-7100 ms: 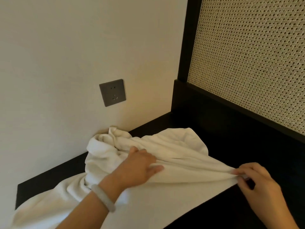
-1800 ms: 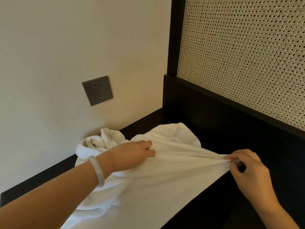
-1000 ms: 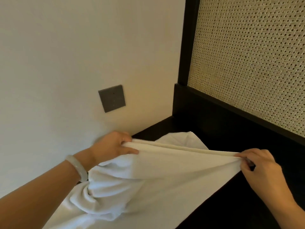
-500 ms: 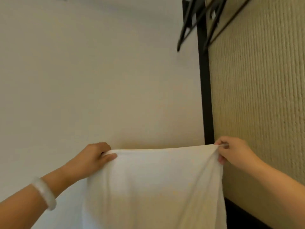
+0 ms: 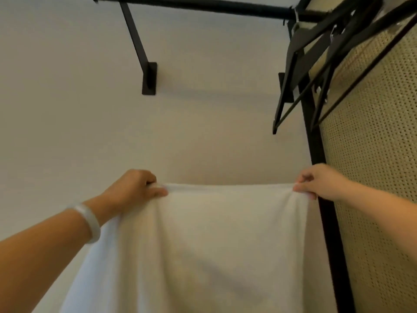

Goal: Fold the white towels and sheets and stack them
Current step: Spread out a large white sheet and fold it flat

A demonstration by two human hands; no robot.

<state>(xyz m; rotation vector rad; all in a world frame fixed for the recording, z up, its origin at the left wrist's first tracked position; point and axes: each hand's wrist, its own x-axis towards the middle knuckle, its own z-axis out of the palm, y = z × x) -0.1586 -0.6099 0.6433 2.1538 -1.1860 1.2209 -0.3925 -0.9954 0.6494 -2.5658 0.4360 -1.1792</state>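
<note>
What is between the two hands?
Only the top edge of the towel, stretched from the left hand to the right hand. The head view shows it.

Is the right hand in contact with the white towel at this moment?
Touching. The head view shows the right hand pinching the top right corner of the white towel, and the cloth gathers into folds at that grip.

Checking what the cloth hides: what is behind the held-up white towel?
The white towel, pinched by the left hand and right hand, hides everything below its edge. Above it plain wall shows; at right, a dark post and woven panel.
</note>
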